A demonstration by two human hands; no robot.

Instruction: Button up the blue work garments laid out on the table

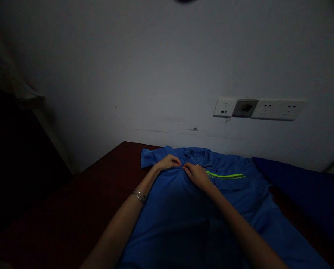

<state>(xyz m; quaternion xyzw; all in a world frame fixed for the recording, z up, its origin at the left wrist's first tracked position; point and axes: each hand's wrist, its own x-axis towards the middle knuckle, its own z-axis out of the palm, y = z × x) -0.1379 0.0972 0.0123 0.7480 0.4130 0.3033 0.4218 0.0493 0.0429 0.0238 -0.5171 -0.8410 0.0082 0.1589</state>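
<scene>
A blue work shirt [183, 209] with a collar and a yellow-green reflective stripe is spread over the dark red table, its collar toward the wall. My left hand [169, 162] pinches the cloth at the upper chest, just below the collar. Close beside it, my right hand [197, 174] also has its fingers closed on the shirt, the two sets of fingertips nearly meeting. Creases run out from where they grip. Whether a button lies between the fingers is too small and dark to tell. A silver bracelet [139, 195] circles my left wrist.
The dark red tabletop [111, 175] ends against a pale wall [127, 74]. A darker blue cloth [301, 186] lies right of the shirt. Sockets and switches [278, 110] are set in the wall at right. Whitish fabric [14, 80] hangs at the far left. The room is dim.
</scene>
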